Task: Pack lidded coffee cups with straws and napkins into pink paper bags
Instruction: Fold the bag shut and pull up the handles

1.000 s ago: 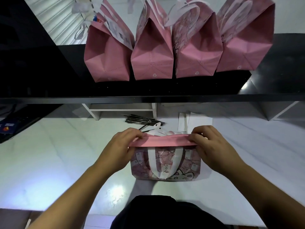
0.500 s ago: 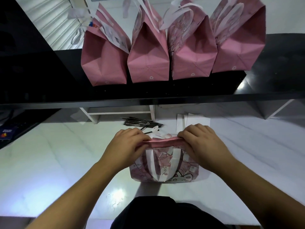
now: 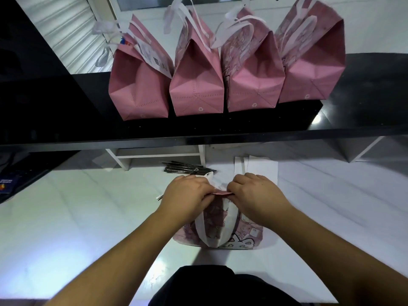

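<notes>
Pink paper bag (image 3: pixel 220 230) stands upright on the white counter (image 3: pixel 66 228), its width running left to right. Left hand (image 3: pixel 185 196) and right hand (image 3: pixel 254 195) pinch its folded top edge: closing step, I'd say. Next, crease and lift. Beyond the bag lie straws (image 3: pixel 185 168) and napkins (image 3: pixel 260 167); farther still, four packed bags (image 3: pixel 194 85).

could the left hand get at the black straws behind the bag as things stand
Probably yes, once it lets go. The left hand is pinching the folded top of the pink bag, but the black straws lie on the white counter just past its fingers, with nothing between.
</notes>
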Available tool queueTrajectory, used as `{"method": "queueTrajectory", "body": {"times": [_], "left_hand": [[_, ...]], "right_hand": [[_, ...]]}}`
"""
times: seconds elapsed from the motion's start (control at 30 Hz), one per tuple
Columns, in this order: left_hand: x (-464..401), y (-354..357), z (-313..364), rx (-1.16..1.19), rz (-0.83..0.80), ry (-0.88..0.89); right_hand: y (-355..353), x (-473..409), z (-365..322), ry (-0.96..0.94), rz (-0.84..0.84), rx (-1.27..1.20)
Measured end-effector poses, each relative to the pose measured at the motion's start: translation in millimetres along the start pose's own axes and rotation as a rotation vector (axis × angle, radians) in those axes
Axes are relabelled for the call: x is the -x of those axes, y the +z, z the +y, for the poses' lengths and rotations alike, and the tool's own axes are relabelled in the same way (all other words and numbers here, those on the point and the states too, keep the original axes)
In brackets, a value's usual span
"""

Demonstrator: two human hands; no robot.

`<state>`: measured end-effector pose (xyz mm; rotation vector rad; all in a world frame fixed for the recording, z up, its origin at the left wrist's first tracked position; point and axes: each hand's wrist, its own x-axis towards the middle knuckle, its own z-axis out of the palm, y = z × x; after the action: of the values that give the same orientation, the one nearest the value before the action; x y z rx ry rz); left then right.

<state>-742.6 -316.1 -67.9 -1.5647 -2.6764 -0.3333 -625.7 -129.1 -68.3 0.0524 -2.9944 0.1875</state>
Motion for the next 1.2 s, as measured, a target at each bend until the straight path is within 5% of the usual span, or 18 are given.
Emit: {"method": "queueTrajectory", "body": {"times": [1.2], "left_hand": [[28, -21, -77, 0.073, -0.085, -0.057]], "right_hand": [[-24, 38, 41, 0.097, -0.056, -0.173]]}}
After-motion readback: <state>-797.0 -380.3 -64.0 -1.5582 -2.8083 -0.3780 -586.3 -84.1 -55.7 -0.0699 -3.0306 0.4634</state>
